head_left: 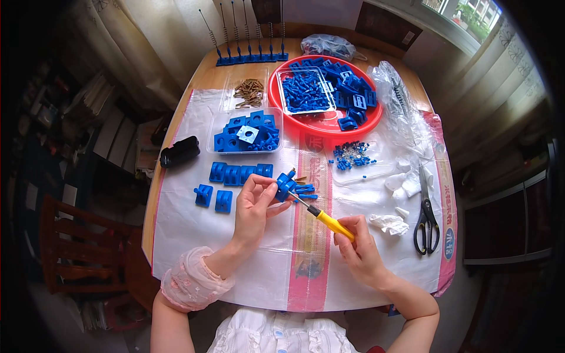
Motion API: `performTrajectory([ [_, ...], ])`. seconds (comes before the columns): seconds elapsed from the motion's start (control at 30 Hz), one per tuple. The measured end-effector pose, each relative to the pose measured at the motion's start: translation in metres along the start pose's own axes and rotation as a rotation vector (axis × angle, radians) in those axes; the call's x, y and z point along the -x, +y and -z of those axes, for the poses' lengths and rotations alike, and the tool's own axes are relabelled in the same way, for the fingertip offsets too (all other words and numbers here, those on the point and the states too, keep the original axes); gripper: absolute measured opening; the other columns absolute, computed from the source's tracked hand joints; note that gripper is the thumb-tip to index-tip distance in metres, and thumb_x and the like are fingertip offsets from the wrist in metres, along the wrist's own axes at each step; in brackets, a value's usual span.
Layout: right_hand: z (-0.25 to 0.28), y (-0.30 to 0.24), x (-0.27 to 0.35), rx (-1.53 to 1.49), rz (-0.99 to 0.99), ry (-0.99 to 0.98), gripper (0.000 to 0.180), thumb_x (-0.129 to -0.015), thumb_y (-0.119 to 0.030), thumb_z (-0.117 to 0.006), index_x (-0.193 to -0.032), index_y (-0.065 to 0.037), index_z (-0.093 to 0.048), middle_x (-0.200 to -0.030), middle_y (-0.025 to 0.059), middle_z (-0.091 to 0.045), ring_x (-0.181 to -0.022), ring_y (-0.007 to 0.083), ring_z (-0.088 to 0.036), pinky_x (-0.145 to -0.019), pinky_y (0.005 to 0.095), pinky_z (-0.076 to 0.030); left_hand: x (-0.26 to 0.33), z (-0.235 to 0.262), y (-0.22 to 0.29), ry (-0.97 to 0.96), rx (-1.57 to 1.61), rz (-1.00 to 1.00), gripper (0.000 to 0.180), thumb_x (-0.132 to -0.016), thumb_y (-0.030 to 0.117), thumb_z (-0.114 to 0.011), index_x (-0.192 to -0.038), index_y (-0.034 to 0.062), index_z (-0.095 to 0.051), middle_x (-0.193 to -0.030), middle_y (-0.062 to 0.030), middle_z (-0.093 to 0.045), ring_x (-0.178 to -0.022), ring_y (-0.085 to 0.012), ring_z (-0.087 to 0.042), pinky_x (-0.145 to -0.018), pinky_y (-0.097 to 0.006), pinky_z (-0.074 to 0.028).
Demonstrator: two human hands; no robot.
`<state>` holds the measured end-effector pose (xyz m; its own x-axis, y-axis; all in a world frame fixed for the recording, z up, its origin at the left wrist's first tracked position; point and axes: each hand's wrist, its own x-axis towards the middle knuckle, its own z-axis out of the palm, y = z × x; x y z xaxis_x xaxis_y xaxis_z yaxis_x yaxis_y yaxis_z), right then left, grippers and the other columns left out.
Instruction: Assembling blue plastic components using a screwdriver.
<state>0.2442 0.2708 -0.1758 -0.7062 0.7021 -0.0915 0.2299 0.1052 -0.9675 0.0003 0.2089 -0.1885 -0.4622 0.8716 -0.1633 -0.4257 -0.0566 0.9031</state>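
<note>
My left hand [258, 203] pinches a small blue plastic part [285, 185] above the middle of the table. In my right hand [360, 250] is a screwdriver [335, 225] with a yellow and black handle, gripped by its rear end. Its metal shaft slants up to the left and meets the blue part; the exact contact of the tip is hidden. Just behind the part lie several brass-coloured screws and small blue pins [305, 189]. Left of my left hand, blue blocks [232, 175] stand in a row, with two more blocks [223, 201] nearer to me.
A red basin [321, 126] holds blue parts and a clear tray. Left of it are a clear box [213, 144] of blue plates and a tray of brass screws [249, 91]. Black scissors [426, 223] and crumpled tissue [389, 223] lie right. Spring-topped rods [247, 44] stand behind.
</note>
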Motion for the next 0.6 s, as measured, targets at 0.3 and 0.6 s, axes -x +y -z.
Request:
performTrajectory([
  [0.3, 0.009, -0.001, -0.001, -0.075, -0.069, -0.114, 0.020, -0.110, -0.022, -0.044, -0.118, -0.004, -0.045, -0.072, 0.0035, -0.050, -0.058, 0.0080, -0.042, -0.052, 0.0265, -0.033, 0.000, -0.002, -0.002, -0.048, -0.018, 0.032, 0.008, -0.105, 0.010, -0.054, -0.110, 0.0107, -0.048, -0.107, -0.0094, -0.070, -0.103, -0.0215, -0.072, -0.085, -0.029, -0.063],
  [0.6, 0.017, -0.002, -0.009, -0.494, -0.325, -0.227, 0.025, -0.111, -0.034, -0.039, -0.112, -0.010, -0.045, -0.068, -0.0040, -0.037, -0.055, 0.0048, -0.032, -0.048, 0.0227, -0.028, 0.000, -0.001, -0.004, -0.066, -0.075, -0.008, 0.011, -0.103, 0.011, -0.058, -0.110, 0.0117, -0.049, -0.110, -0.0066, -0.068, -0.101, -0.0191, -0.072, -0.086, -0.030, -0.062],
])
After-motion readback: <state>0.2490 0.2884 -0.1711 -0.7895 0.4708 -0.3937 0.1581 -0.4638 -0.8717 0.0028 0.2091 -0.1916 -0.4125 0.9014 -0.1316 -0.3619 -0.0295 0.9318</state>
